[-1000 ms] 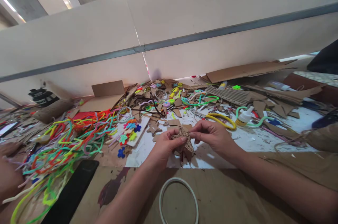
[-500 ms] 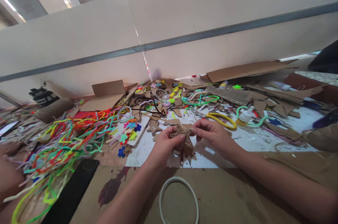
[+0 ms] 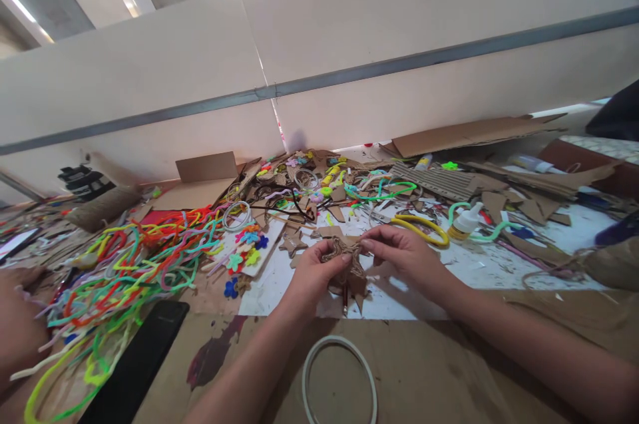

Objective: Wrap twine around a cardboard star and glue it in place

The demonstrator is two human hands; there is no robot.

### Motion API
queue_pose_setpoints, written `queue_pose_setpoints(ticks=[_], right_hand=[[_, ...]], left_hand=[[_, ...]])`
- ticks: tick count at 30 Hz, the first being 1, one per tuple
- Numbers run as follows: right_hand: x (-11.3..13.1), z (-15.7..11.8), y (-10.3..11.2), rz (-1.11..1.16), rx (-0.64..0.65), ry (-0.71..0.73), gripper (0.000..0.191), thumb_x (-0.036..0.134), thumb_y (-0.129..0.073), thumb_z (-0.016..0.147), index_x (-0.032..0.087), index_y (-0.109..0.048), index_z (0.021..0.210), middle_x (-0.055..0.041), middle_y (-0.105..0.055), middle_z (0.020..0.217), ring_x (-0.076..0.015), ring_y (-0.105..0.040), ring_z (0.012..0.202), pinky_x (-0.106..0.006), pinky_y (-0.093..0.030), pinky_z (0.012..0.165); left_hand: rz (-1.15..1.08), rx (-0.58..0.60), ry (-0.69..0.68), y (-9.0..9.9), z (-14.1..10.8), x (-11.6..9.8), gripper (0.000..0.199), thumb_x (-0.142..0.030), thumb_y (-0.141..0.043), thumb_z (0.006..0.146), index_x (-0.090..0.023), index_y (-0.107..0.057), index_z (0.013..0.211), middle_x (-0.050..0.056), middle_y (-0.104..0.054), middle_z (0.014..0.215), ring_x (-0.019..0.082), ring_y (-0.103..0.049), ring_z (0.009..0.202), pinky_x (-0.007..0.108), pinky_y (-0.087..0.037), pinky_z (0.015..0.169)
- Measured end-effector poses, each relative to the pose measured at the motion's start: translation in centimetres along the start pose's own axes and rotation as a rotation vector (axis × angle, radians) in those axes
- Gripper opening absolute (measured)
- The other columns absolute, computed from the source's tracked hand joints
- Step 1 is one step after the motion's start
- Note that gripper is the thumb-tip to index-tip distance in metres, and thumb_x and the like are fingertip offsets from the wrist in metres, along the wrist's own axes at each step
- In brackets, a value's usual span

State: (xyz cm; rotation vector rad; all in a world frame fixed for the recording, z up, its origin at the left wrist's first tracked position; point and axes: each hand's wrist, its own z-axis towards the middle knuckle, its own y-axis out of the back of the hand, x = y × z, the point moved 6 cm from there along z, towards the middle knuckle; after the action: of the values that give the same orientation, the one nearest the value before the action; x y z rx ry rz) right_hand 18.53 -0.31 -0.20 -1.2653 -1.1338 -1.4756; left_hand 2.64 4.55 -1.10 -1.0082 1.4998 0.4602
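Between my hands is a cardboard star (image 3: 356,277) with brown twine (image 3: 344,245) laid in rows over its upper part. My left hand (image 3: 315,272) grips its left side, thumb on top of the twine. The fingers of my right hand (image 3: 397,252) are pinched at the star's upper right point, on the twine's edge. A thin brown stick with a metal end, perhaps a brush (image 3: 345,301), shows below the star. Just left lies a smaller cardboard star (image 3: 292,244). Yellow-handled scissors (image 3: 422,227) lie beyond my right hand, beside a white glue bottle (image 3: 465,221).
A white ring (image 3: 340,342) lies on the cardboard in front of me. Bright pipe cleaners (image 3: 150,264) pile up at left, beside a black phone-like slab (image 3: 142,357) and another person's arm (image 3: 17,317). Felt flowers (image 3: 248,247) and cardboard scraps (image 3: 529,208) spread across the table.
The view has shifted slightly. Both hands keep nearly the same hold on the twine-covered star.
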Motion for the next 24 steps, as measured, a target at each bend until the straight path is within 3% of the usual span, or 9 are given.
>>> queue_pose_setpoints(ticks=[6,12,16,24], right_hand=[[-0.3,-0.2,-0.4,-0.102,0.039,0.041,0.024,0.044,-0.071,0.079,0.021,-0.072,0.079,-0.0007,-0.066,0.069,-0.0164,-0.056,0.063,-0.029,-0.044,0.059],[-0.1,-0.8,-0.8,-0.155,0.044,0.063,0.021,0.04,-0.065,0.083,0.02,-0.066,0.077,0.001,-0.061,0.068,-0.0154,-0.054,0.063,-0.027,-0.041,0.059],[0.1,-1.0,-0.7,-0.173,0.025,0.074,0.02,0.038,-0.065,0.084,0.02,-0.066,0.076,0.002,-0.059,0.067,-0.0144,-0.052,0.062,-0.027,-0.04,0.059],[-0.1,-0.5,-1.1,0.04,0.105,0.071,0.034,0.048,-0.076,0.081,0.02,-0.073,0.099,-0.0045,-0.073,0.091,-0.0191,-0.065,0.081,-0.031,-0.051,0.071]], left_hand=[[0.104,-0.026,-0.083,-0.1,-0.1,-0.5,0.037,-0.037,-0.088,0.065,-0.014,-0.073,0.089,0.006,-0.071,0.085,0.014,-0.061,0.068,0.022,-0.046,0.061],[0.154,0.03,-0.092,-0.6,0.0,-0.2,0.041,-0.049,-0.086,0.065,-0.015,-0.068,0.081,0.003,-0.066,0.071,0.013,-0.058,0.057,0.022,-0.043,0.052],[0.156,0.048,-0.08,-0.7,-0.2,-0.2,0.04,-0.047,-0.086,0.066,-0.015,-0.067,0.079,0.001,-0.064,0.068,0.011,-0.055,0.055,0.022,-0.042,0.052],[0.038,0.031,0.019,-0.2,-0.1,0.5,0.04,-0.045,-0.087,0.065,-0.015,-0.064,0.078,0.0,-0.06,0.067,0.01,-0.051,0.055,0.022,-0.037,0.054]])
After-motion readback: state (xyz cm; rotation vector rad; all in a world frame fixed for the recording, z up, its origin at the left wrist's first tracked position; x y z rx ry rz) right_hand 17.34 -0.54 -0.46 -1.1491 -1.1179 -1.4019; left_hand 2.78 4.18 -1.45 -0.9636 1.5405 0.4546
